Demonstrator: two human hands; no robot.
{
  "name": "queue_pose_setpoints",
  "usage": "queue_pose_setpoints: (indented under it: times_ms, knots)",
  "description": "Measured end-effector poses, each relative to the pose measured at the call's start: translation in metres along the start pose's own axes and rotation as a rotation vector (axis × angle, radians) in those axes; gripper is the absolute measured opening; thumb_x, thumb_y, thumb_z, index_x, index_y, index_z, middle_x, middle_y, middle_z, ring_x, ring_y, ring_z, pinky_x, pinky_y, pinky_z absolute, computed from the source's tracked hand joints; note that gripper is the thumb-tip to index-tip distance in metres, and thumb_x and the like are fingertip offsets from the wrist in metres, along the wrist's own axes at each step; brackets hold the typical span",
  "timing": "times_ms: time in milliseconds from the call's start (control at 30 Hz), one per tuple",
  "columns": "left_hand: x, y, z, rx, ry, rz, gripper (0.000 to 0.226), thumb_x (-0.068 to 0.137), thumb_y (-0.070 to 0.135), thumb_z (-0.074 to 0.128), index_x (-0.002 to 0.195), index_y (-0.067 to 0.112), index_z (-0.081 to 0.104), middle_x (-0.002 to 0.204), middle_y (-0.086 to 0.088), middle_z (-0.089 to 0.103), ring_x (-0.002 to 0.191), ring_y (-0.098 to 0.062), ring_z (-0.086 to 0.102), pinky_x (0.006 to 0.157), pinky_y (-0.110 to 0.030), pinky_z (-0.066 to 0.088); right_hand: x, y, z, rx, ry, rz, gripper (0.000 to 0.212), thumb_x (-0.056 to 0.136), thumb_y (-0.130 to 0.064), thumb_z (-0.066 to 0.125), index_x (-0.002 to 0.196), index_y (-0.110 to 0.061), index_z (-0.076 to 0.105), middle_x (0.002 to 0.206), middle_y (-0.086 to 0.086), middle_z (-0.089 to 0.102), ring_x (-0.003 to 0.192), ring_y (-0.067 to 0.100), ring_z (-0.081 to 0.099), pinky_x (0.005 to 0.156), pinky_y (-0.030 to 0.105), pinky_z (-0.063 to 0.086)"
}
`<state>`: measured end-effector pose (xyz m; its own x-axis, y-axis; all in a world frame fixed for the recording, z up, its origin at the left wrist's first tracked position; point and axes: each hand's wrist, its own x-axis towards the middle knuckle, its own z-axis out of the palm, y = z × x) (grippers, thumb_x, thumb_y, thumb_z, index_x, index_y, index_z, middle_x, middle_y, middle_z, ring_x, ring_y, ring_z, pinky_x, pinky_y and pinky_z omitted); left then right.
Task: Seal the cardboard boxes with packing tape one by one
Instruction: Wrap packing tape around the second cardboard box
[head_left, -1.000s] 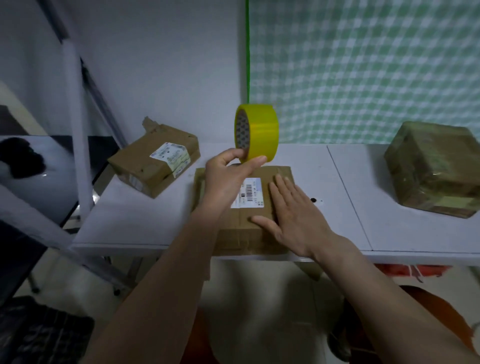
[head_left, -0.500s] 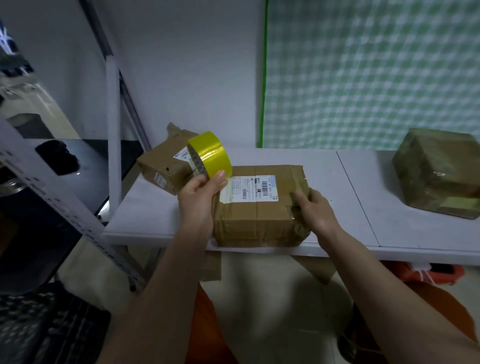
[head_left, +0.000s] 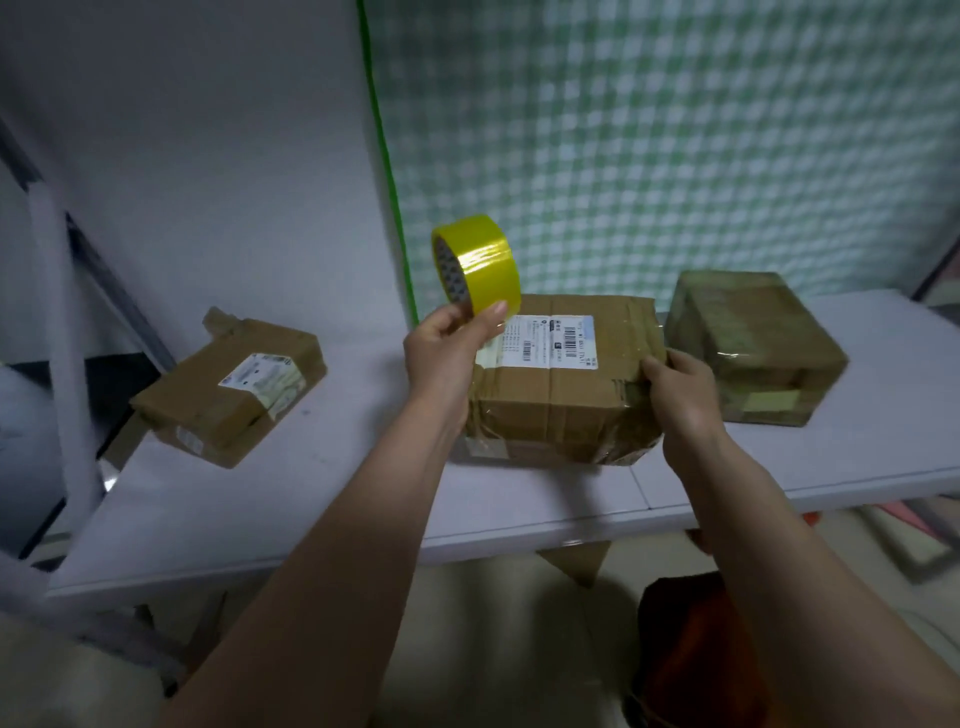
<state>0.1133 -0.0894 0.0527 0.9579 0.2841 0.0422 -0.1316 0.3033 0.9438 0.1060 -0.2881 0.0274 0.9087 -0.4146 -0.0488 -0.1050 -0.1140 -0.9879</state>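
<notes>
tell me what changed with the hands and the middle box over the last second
The right hand left the top of the middle box, where it lay flat, and now grips its right end. That box now sits close beside the taped box on the right. The left hand keeps holding the yellow tape roll raised. The left box seems unmoved on the table.

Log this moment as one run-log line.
left hand: holds yellow packing tape roll raised | right hand: grips right edge of brown labelled cardboard box | white table
</notes>
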Motion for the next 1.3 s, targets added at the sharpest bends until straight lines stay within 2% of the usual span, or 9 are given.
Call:
queue_pose_setpoints:
  times_ms: [200,333,467,633,833,1000,1133,1200,1300]
  knots:
    - [0.032,-0.032,0.072,0.018,-0.076,-0.067,0.015,0.075,0.012,0.08,0.087,0.007,0.073,0.095,-0.024,0.071,0.097,-0.04,0.067,0.092,-0.055,0.051,0.056,0.019,-0.042,0.023,0.064,0.038,0.023,0.089,-0.011,0.044,0.095,-0.012,0.066,0.083,0.0,0.065,0.081,0.023,0.061,0.065,0.03,0.047]
    - [0.051,-0.056,0.1,0.043,-0.106,-0.113,0.022,0.076,0.013,0.079,0.095,0.003,0.072,0.096,-0.019,0.073,0.095,-0.035,0.069,0.093,-0.051,0.052,0.089,0.027,-0.055,-0.003,0.093,0.042,0.038,0.09,-0.015,0.046,0.127,-0.011,0.055,0.123,0.008,0.06,0.114,0.027,0.056,0.097,0.044,0.047]
    - [0.061,-0.082,0.122,0.061,-0.142,-0.159,0.025,0.075,0.012,0.08,0.097,0.002,0.072,0.095,-0.017,0.073,0.093,-0.032,0.07,0.093,-0.049,0.052,0.114,0.034,-0.067,-0.043,0.175,-0.005,0.048,0.091,-0.016,0.05,0.139,-0.013,0.043,0.137,0.007,0.05,0.124,0.022,0.049,0.105,0.044,0.041]
    - [0.066,-0.096,0.13,0.102,-0.173,-0.173,0.024,0.076,0.011,0.079,0.097,0.002,0.072,0.094,-0.018,0.073,0.093,-0.034,0.07,0.09,-0.049,0.054,0.126,0.039,-0.079,-0.435,0.145,-0.055,0.044,0.095,-0.021,0.048,0.137,-0.008,0.042,0.135,0.014,0.051,0.123,0.033,0.047,0.102,0.04,0.039]
    - [0.062,-0.078,0.083,0.207,-0.205,-0.095,0.016,0.074,0.019,0.08,0.089,0.015,0.075,0.094,-0.007,0.075,0.097,-0.027,0.07,0.096,-0.041,0.051,0.088,0.018,-0.051,-0.718,0.198,-0.484,0.037,0.092,-0.017,0.055,0.127,-0.006,0.051,0.131,0.015,0.049,0.125,0.032,0.039,0.103,0.036,0.031]
    - [0.041,-0.054,-0.001,0.268,-0.225,-0.103,0.017,0.074,0.016,0.079,0.09,0.016,0.075,0.096,-0.011,0.074,0.097,-0.026,0.069,0.1,-0.039,0.049,0.037,-0.029,0.018,-0.209,-0.258,-0.325,0.021,0.094,-0.032,0.054,0.101,-0.016,0.066,0.103,0.0,0.068,0.094,0.012,0.061,0.082,0.028,0.046]
    - [0.018,-0.038,-0.092,0.35,-0.24,-0.119,0.019,0.069,0.016,0.081,0.087,0.019,0.076,0.091,-0.004,0.075,0.082,-0.013,0.067,0.08,-0.023,0.053,-0.012,-0.045,0.089,0.151,-0.647,-0.047,0.026,0.09,-0.041,0.059,0.085,-0.016,0.066,0.076,-0.002,0.07,0.072,0.015,0.065,0.078,0.031,0.054]
    - [0.004,-0.028,-0.138,0.387,-0.231,-0.15,0.017,0.072,0.017,0.08,0.088,0.022,0.076,0.086,0.001,0.074,0.078,-0.008,0.066,0.071,-0.016,0.05,-0.037,-0.041,0.129,0.183,-0.755,0.067,0.024,0.086,-0.031,0.066,0.095,-0.01,0.06,0.072,0.001,0.066,0.069,0.017,0.062,0.078,0.035,0.055]
    - [-0.012,-0.017,-0.199,0.416,-0.172,-0.245,0.026,0.067,0.02,0.081,0.092,0.018,0.075,0.09,-0.004,0.074,0.085,-0.013,0.067,0.079,-0.024,0.054,-0.079,-0.031,0.182,0.143,-0.834,0.161,0.046,0.08,0.0,0.069,0.122,0.001,0.05,0.09,0.014,0.067,0.073,0.022,0.066,0.074,0.033,0.058]
